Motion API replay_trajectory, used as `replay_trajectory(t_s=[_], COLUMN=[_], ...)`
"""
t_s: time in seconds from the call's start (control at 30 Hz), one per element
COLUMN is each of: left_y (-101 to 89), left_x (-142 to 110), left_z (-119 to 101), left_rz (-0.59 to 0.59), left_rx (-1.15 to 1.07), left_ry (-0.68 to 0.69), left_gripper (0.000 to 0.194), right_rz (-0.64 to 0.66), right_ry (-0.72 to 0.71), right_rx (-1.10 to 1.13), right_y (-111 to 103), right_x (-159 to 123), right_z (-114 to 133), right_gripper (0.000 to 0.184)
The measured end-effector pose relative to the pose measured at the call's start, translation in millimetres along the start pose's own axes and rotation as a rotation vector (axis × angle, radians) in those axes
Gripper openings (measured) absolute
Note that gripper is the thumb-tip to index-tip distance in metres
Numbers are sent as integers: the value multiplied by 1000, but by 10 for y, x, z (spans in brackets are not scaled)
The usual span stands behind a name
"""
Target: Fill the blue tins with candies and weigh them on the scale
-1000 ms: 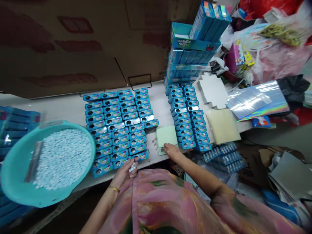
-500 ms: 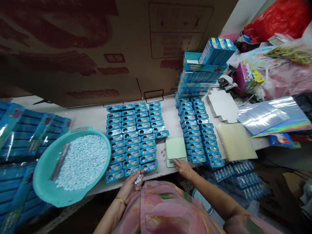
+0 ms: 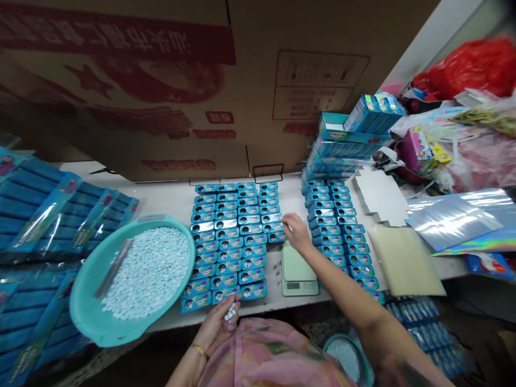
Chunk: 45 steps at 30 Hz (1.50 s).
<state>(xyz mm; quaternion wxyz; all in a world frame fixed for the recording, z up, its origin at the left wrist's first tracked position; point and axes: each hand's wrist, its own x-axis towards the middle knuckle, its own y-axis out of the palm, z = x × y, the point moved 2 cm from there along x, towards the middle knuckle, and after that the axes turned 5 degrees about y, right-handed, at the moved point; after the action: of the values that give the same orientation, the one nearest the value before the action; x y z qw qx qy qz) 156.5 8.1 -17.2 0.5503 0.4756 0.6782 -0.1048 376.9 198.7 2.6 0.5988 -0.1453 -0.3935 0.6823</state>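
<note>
Left arm: forearm slants up from below the bench's near edge, gold-toned bracelet (image 3: 199,350) at the wrist.
Left hand (image 3: 224,319): palm turned up, fingers half curled into a cup around a few white pellets (image 3: 231,312); fingertips at the nearest boxes (contact unclear).
Green basin (image 3: 91,329): near left corner of the blue boxes, its rim close to the bench's near edge; holds a heap of pale pellets (image 3: 155,271) and a flat scoop-like strip (image 3: 115,267).
Scale (image 3: 299,271): near edge of the bench, between two groups of boxes, partly under the right forearm.
Right arm: reaches in from the near right, forearm passing above the scale.
Right hand (image 3: 297,232): beyond the scale's far edge, back up, fingers drawn together, pointing left toward the blue boxes (image 3: 229,236); a pale speck at the fingertips (too small to say whether it is gripped).
Second group (image 3: 357,247): two columns right of that hand.
Carton (image 3: 242,113): along the bench's far edge.
</note>
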Motion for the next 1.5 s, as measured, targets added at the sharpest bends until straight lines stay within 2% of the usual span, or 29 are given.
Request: replay_trajectory(t_s=[0.1,0.17,0.23,0.3,0.37,0.43,0.53,0.63,0.73,0.83,0.93,1.03,1.13,1.2,1.3,1.4,1.5], left_y=[-79,-152,-223,-280,-311,-312,-266,-152,13,179,274,267,237,257,351,440,468], left_x=[-46,-96,-146,-185,-203,-199,-158,-94,-44,-36,-59,-87,-100,-100,-96,-94,-89], left_z=[-16,-22,-29,-47,-82,-127,-196,-241,-245,-197,-101,7,94,136,177,209,253], left_rz=[-21,-55,-104,-170,-229,-241,-182,-28,108,184,233,237,218,212,234,238,201], left_rx=[-53,-90,-113,-109,-82,-52,-43,-66,-40,0,24,26,9,-3,-2,7,32], left_ry=[27,46,55,69,68,43,-8,-57,-94,-98,-90,-84,-90,-94,-83,-72,-79], left_gripper=[28,29,26,23,19,16,9,6,10,10,11,12,12,10,7,7,9], right_rz=[-14,16,25,7,-15,-43,-96,-98,103,341,403,358,272,255,321,400,350], right_ry=[103,204,249,272,294,293,274,316,329,318,282,224,183,143,28,-45,-46], right_rx=[-2,-27,-38,-47,-61,-58,-55,-163,-353,-593,-722,-744,-719,-691,-669,-660,-622], right_y=[263,483,639,669,549,292,-242,-726,-923,-886,-848,-927,-1037,-1014,-777,-488,-366], right_x=[924,1333,1545,1572,1424,1103,312,-665,-1470,-1888,-2002,-2016,-1963,-1845,-1562,-1324,-1284], right_z=[-92,-185,-259,-318,-377,-442,-521,-495,-383,-347,-383,-351,-172,-1,194,207,184], right_gripper=[26,25,23,23,25,25,22,19,19,18,16,18,18,18,18,18,21])
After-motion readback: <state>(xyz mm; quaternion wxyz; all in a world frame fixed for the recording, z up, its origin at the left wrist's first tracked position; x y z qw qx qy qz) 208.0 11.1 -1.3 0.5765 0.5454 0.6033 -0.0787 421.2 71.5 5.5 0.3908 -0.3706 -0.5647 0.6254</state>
